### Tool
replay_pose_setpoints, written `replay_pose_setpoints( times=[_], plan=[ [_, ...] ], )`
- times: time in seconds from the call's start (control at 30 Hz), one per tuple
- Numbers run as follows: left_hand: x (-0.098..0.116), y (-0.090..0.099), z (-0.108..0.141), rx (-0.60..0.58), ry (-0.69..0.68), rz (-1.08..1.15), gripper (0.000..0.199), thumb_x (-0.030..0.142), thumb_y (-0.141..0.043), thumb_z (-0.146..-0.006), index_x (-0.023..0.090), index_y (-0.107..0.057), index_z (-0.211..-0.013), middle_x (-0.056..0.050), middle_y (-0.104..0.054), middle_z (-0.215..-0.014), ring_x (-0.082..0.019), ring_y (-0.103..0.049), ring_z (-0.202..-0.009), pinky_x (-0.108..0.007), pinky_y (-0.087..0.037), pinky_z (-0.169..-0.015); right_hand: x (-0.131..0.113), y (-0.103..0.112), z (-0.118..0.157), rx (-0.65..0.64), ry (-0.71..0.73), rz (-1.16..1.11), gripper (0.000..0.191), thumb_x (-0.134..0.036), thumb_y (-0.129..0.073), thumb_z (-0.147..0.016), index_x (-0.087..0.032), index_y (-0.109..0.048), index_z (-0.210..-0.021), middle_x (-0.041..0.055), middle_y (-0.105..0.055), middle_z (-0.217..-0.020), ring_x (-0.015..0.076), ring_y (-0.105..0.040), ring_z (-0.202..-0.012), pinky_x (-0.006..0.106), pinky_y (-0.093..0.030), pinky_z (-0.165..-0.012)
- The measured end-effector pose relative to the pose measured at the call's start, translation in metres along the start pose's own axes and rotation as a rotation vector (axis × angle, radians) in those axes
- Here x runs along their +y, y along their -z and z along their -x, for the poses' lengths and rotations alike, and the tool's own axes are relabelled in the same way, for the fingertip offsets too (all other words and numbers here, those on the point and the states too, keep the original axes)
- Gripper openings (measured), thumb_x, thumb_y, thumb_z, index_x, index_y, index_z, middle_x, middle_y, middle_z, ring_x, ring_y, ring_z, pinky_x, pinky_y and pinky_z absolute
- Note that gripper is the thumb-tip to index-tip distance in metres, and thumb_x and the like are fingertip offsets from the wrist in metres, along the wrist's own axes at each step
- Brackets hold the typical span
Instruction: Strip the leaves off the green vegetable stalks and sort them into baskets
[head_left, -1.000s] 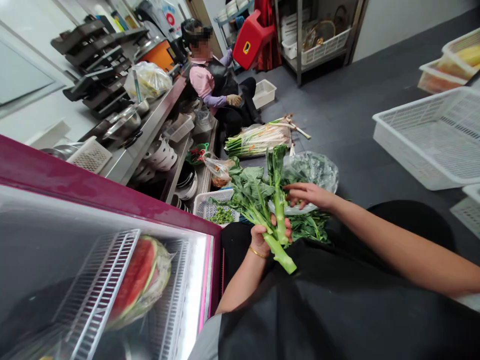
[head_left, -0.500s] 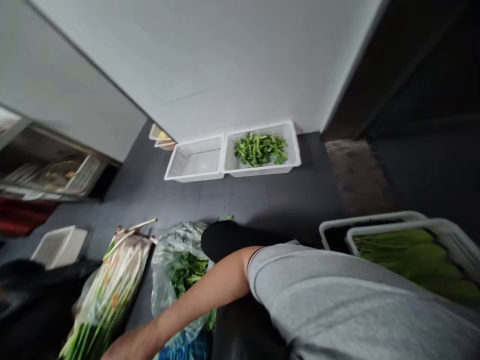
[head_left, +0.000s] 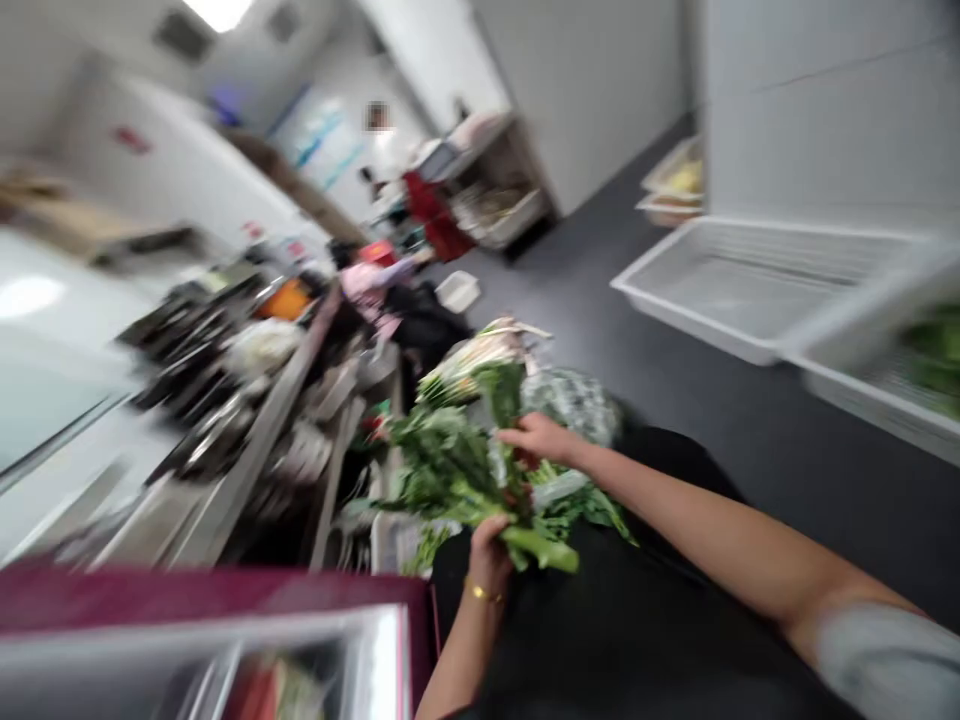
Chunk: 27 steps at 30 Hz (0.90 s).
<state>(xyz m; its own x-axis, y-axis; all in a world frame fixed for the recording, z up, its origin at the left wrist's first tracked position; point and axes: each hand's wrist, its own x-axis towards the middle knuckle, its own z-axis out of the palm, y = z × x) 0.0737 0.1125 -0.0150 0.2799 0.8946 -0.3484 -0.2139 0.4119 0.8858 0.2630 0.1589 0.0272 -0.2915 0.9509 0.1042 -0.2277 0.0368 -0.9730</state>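
Note:
A bunch of leafy green stalks (head_left: 450, 465) is held up over my dark-clothed lap. Low on the stalks, my left hand (head_left: 491, 545), with a gold bracelet at the wrist, is closed round them near their cut ends. My right hand (head_left: 544, 440) is at the upper right side of the bunch, its fingers closed against the leaves. Beyond the hands lies a clear plastic bag (head_left: 574, 400), with more greens (head_left: 574, 505) in front of it. Long white-and-green stalks (head_left: 480, 360) lie farther back on the floor.
White baskets (head_left: 712, 315) stand on the floor at right, one holding greens. A metal rack with trays (head_left: 255, 440) fills the left. A person in pink (head_left: 367, 285) and another in white (head_left: 386, 155) are farther back. A maroon-edged counter (head_left: 225, 590) is at lower left.
The view has swung left and up. My left hand has come into view, and both hands now hold greens. My right arm, earlier reaching to the lower left, is now in front of me.

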Motion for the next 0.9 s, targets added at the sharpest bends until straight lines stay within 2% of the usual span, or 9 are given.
replay_pose_setpoints(
  times=[0.07,0.13,0.3,0.37,0.5,0.6,0.7,0.8,0.9],
  plan=[
    [0.001,0.033,0.012,0.058,-0.059,0.124,0.027,0.031,-0.072,-0.052,0.014,-0.068,-0.073,-0.01,-0.07,-0.079,-0.028,-0.066,-0.083,-0.036,-0.051,-0.073,0.029,-0.019,-0.04,-0.077,-0.135,-0.073,0.038,-0.046,-0.057,-0.08,-0.015,-0.055,-0.059,-0.0003,-0.057,-0.045,0.0101,-0.052,-0.037,0.021,-0.044,-0.037],
    [-0.006,0.052,0.011,0.073,-0.084,0.222,0.033,0.028,-0.071,-0.047,0.014,-0.068,-0.077,-0.009,-0.071,-0.078,-0.028,-0.067,-0.083,-0.035,-0.05,-0.075,0.054,-0.045,-0.057,-0.048,-0.243,-0.148,0.033,-0.044,-0.058,-0.075,-0.015,-0.056,-0.059,0.0048,-0.061,-0.049,0.0136,-0.057,-0.042,0.023,-0.047,-0.04],
    [-0.021,0.084,0.007,0.153,-0.075,0.405,0.029,0.032,-0.069,-0.051,0.018,-0.065,-0.076,-0.006,-0.069,-0.071,-0.026,-0.067,-0.078,-0.036,-0.049,-0.074,0.106,-0.095,-0.041,0.104,-0.298,-0.295,0.029,-0.043,-0.054,-0.071,-0.017,-0.061,-0.08,0.0051,-0.065,-0.063,0.0165,-0.061,-0.05,0.028,-0.05,-0.047],
    [-0.017,0.098,0.01,0.119,-0.046,0.454,0.03,0.032,-0.069,-0.051,0.018,-0.064,-0.077,-0.007,-0.069,-0.075,-0.026,-0.067,-0.079,-0.037,-0.049,-0.074,0.124,-0.091,-0.03,0.054,-0.31,-0.186,0.03,-0.044,-0.055,-0.071,-0.018,-0.063,-0.082,0.0052,-0.066,-0.07,0.0176,-0.063,-0.057,0.03,-0.052,-0.052],
    [0.0,0.122,0.018,0.031,0.003,0.524,0.03,0.036,-0.067,-0.052,0.018,-0.06,-0.075,-0.011,-0.068,-0.089,-0.027,-0.064,-0.083,-0.039,-0.047,-0.074,0.15,-0.046,-0.01,-0.424,-0.373,0.61,0.022,-0.039,-0.065,-0.063,-0.019,-0.059,-0.056,0.0055,-0.063,-0.06,0.0222,-0.064,-0.063,0.032,-0.05,-0.058],
    [0.003,0.127,0.018,-0.044,0.015,0.615,0.029,0.036,-0.066,-0.053,0.018,-0.059,-0.074,-0.012,-0.067,-0.092,-0.023,-0.063,-0.08,-0.036,-0.045,-0.074,0.139,-0.029,-0.017,-0.5,-0.398,0.911,0.024,-0.032,-0.074,-0.051,-0.017,-0.065,-0.068,0.0094,-0.068,-0.072,0.026,-0.064,-0.072,0.035,-0.051,-0.063],
    [-0.002,0.12,0.016,-0.129,0.05,0.671,0.029,0.036,-0.067,-0.053,0.017,-0.059,-0.073,-0.012,-0.067,-0.091,-0.022,-0.062,-0.078,-0.034,-0.044,-0.074,0.105,-0.045,-0.05,-0.306,-0.303,0.471,0.048,-0.047,-0.062,-0.07,-0.017,-0.062,-0.107,0.012,-0.067,-0.105,0.0227,-0.065,-0.083,0.032,-0.052,-0.063],
    [-0.008,0.111,0.015,-0.18,0.067,0.621,0.029,0.036,-0.067,-0.053,0.017,-0.061,-0.075,-0.014,-0.068,-0.096,-0.027,-0.064,-0.085,-0.038,-0.046,-0.076,0.077,-0.072,-0.083,-0.122,-0.196,0.178,0.044,-0.055,-0.056,-0.075,-0.016,-0.06,-0.094,0.007,-0.067,-0.081,0.0176,-0.061,-0.063,0.029,-0.048,-0.051],
    [-0.01,0.107,0.014,-0.151,-0.005,0.566,0.03,0.032,-0.067,-0.054,0.016,-0.063,-0.08,-0.014,-0.067,-0.106,-0.033,-0.062,-0.1,-0.041,-0.047,-0.08,0.068,-0.091,-0.092,0.02,-0.082,0.395,0.038,-0.054,-0.057,-0.077,-0.017,-0.056,-0.07,0.0014,-0.056,-0.054,0.0137,-0.051,-0.048,0.026,-0.039,-0.047]
  ],
)
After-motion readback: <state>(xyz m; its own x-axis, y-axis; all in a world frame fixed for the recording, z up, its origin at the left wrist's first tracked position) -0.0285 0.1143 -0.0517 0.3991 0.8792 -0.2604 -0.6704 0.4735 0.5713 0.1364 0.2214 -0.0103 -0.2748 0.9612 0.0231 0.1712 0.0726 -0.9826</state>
